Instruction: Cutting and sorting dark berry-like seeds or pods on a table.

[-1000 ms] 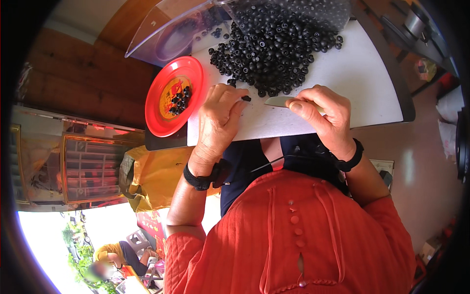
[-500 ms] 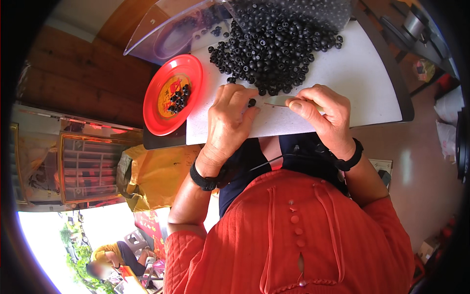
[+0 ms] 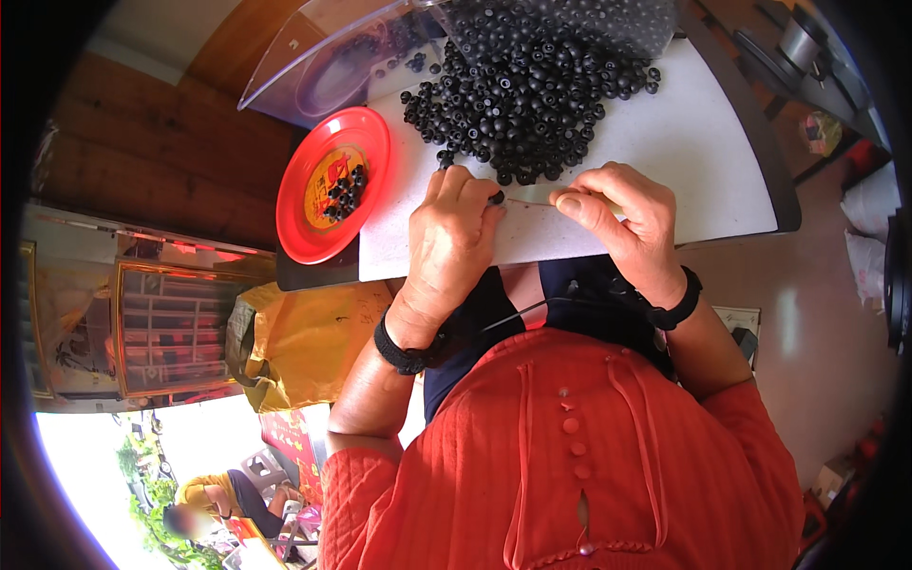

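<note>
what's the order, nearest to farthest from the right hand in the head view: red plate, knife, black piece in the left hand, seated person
1. Knife: gripped in the right hand
2. Black piece: left, held in the left hand
3. Red plate: farther left
4. Seated person: far lower left

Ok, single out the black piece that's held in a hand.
It's the black piece pinched in the left hand; the other visible ones lie loose, mostly in the heap, some on the red plate.

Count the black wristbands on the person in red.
2: the left wristband, around the left hand's wrist, and the right wristband, around the right hand's wrist. Both show; no others are visible.
</note>
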Tool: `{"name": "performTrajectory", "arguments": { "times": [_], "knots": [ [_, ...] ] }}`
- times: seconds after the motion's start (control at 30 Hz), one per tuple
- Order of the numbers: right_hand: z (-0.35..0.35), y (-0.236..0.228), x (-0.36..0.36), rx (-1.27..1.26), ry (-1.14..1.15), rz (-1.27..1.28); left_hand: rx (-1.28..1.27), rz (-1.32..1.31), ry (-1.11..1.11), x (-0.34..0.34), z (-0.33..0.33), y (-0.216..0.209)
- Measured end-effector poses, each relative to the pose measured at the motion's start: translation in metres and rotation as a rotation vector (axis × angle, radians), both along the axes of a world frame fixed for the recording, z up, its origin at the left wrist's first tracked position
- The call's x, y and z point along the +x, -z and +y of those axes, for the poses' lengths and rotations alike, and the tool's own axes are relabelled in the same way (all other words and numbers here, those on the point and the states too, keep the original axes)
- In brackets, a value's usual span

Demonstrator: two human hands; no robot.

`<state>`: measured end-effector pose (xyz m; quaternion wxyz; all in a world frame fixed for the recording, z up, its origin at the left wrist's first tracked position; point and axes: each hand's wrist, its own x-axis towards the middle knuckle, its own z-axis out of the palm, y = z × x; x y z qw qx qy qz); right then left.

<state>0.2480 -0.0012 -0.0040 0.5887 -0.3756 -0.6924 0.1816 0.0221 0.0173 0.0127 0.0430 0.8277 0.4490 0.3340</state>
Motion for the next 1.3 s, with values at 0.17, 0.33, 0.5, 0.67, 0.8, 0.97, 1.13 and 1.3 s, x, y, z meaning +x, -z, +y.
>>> {"name": "performTrajectory", "arguments": {
  "times": [0.17,0.33,0.5,0.67,0.8,0.97,1.13,1.3],
  "knots": [
    [-0.001,-0.001,-0.002,-0.05,-0.002,0.007,0.038,0.152,0.06,0.005,0.013,-0.005],
    [-0.005,-0.013,0.008,-0.188,-0.041,0.047,0.033,0.085,0.054,0.002,0.002,0.001],
    [0.001,-0.033,0.026,-0.026,-0.034,-0.106,0.04,0.078,0.042,0.004,-0.006,-0.001],
    [0.004,-0.018,0.022,0.042,0.013,-0.408,0.03,-0.001,0.048,0.006,-0.004,0.003],
    [0.005,-0.016,0.018,0.018,0.055,-0.44,-0.005,-0.067,0.063,-0.003,-0.004,0.007],
    [0.006,-0.008,0.006,-0.011,0.002,-0.175,-0.024,0.07,0.092,0.001,-0.003,-0.002],
    [0.006,-0.005,-0.002,0.023,0.036,-0.177,0.012,-0.022,0.103,-0.004,-0.004,0.003],
    [0.008,-0.007,-0.003,-0.152,0.088,-0.19,-0.527,-0.705,0.198,-0.003,-0.013,0.003]
  ]
}}
